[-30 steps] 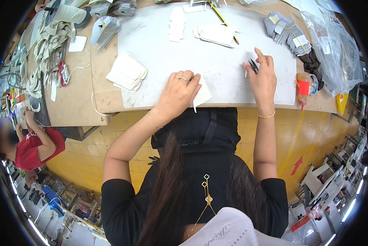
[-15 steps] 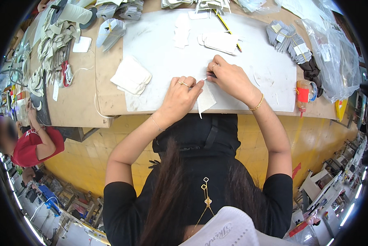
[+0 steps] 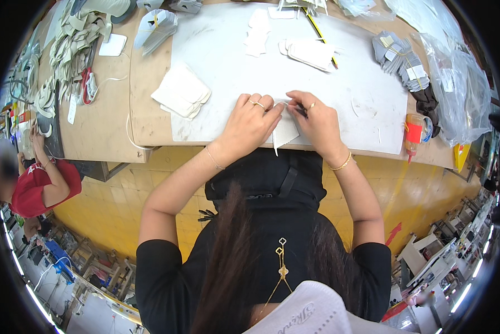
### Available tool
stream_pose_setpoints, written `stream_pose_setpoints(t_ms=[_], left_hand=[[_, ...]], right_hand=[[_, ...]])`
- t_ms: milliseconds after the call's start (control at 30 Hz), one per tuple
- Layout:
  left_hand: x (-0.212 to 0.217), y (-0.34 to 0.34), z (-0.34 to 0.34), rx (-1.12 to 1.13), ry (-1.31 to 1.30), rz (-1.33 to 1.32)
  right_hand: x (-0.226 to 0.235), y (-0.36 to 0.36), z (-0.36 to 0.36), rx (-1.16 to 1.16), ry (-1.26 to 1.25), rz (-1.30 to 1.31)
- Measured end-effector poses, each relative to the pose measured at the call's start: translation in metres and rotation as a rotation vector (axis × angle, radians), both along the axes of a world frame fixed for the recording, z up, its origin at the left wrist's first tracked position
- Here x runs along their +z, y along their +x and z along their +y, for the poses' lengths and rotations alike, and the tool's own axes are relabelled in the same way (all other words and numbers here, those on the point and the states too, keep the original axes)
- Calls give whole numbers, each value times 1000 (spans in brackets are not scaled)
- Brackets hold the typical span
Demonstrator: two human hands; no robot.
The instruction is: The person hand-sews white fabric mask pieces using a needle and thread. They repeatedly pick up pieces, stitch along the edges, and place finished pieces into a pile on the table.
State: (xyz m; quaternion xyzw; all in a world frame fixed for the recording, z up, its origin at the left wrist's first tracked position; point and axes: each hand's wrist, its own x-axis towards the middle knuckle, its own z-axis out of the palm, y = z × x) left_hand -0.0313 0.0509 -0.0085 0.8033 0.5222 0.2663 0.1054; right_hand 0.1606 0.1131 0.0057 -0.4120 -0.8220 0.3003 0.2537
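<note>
Fabric piece (image 3: 285, 133) (off-white) is lying at near edge of worktop (image 3: 149, 131), L hand (image 3: 252, 122) is pinching its top, R hand (image 3: 319, 125) is crooking alongside, grip unclear, so steady L hold is prob. helping most.

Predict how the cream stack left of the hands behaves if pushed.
The cream stack would likely slide apart: its edges are offset and no band shows. It looks thin, so probably light for its spread. It lies flat, so tipping seems unlikely.
</note>
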Motion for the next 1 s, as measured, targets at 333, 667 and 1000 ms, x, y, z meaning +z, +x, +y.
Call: stream_pose_setpoints(t_ms=[333,667,1000], left_hand=[[-5,-9,5,-69,1,7],[-7,-10,9,-84,-7,-19],[1,-13,8,-95,-53,32]], right_hand=[[-18,4,-16,57,396,-59],[-10,4,-20,103,398,-144],[12,33,-29,-213,-186,73]])
